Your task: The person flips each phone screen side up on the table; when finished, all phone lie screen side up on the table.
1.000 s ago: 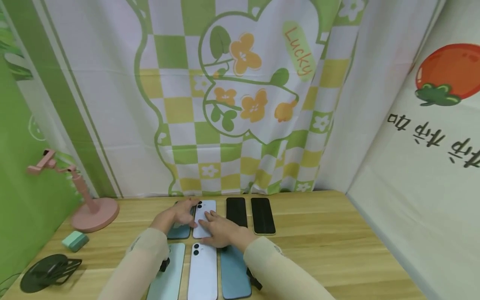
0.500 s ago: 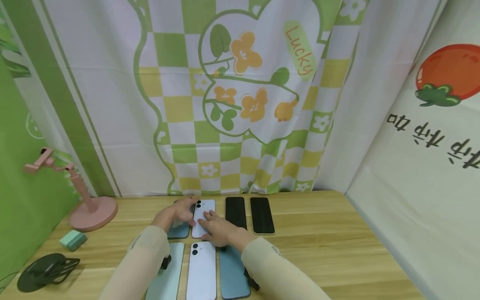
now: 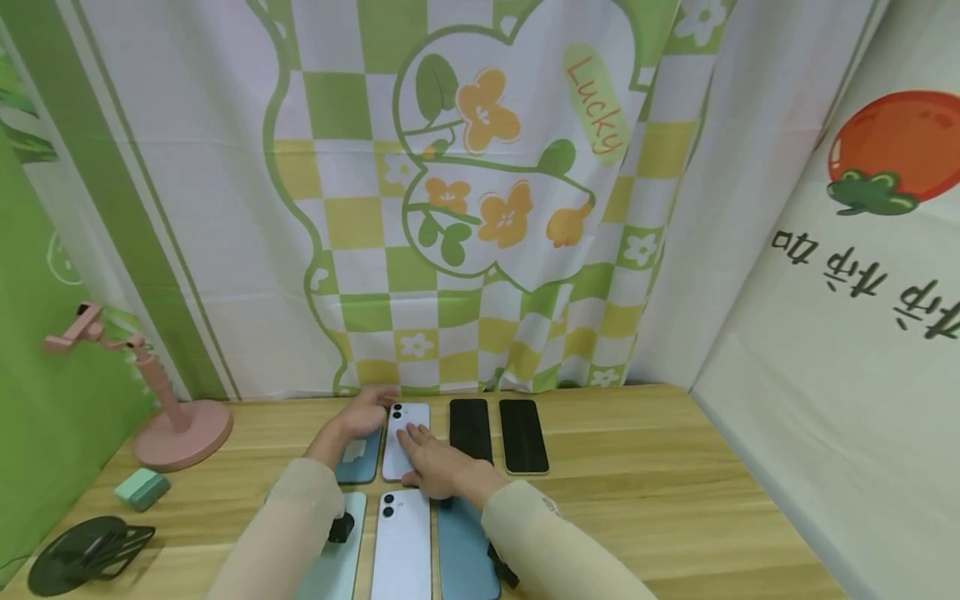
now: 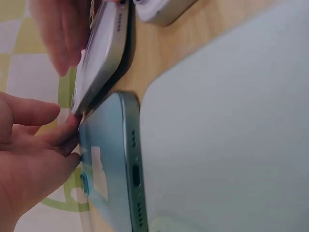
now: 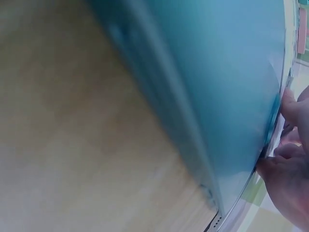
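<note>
The left hand (image 3: 362,414) has slid toward the back edge of the desk (image 3: 637,467), baring more of the blue phone (image 3: 360,462) beneath. The pale lilac phone (image 3: 393,442) lies back up near that edge. Over its back reach the straight fingers of the right hand (image 3: 442,468); the left hand, fingers loosely extended, is at its upper left corner, contact unclear. Right of it lie two black-screened phones (image 3: 524,437); nearer the front edge, a mint device (image 3: 347,558), a white phone (image 3: 402,542) and a teal-blue phone (image 3: 465,550). Toward the left edge is a pink stand (image 3: 183,437).
</note>
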Tool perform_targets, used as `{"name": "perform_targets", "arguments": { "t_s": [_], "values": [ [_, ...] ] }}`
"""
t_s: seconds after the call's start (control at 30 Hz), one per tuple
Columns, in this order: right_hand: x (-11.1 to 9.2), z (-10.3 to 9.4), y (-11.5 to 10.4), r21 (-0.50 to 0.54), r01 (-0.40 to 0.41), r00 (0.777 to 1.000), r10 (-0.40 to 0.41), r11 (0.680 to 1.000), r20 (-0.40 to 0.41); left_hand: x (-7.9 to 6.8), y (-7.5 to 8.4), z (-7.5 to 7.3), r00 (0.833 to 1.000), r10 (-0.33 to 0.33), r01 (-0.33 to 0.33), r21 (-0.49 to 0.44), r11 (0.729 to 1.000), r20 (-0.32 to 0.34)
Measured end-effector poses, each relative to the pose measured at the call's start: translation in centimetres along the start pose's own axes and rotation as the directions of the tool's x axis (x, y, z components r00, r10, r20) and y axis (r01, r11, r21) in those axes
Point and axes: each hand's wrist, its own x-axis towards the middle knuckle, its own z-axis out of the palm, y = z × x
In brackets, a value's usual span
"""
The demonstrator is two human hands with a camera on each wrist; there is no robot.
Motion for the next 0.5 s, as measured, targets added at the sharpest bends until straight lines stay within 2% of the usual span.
{"name": "perform_targets", "arguments": {
  "t_s": [0.13, 0.3, 0.4, 0.5],
  "values": [
    [0.15, -0.26, 0.32, 0.045, -0.003, 1.000, 0.004, 0.999, -0.014, 0.18, 0.09, 0.45, 0.997, -0.058, 0.053, -0.091, 0.994, -0.048],
    [0.40, -0.64, 0.71, 0.109, -0.012, 1.000, 0.013, 0.994, -0.007, 0.32, 0.20, 0.57, 0.988, -0.089, 0.062, -0.207, 0.976, -0.124],
    [0.42, -0.70, 0.88, 0.155, -0.023, 1.000, 0.024, 0.988, -0.004, 0.30, 0.17, 0.56, 0.986, -0.112, 0.076, -0.267, 0.961, -0.123],
    [0.39, -0.66, 0.99, 0.189, -0.031, 0.999, 0.032, 0.981, -0.001, 0.16, 0.01, 0.70, 0.984, -0.143, 0.098, -0.349, 0.932, -0.107]
  ]
}}
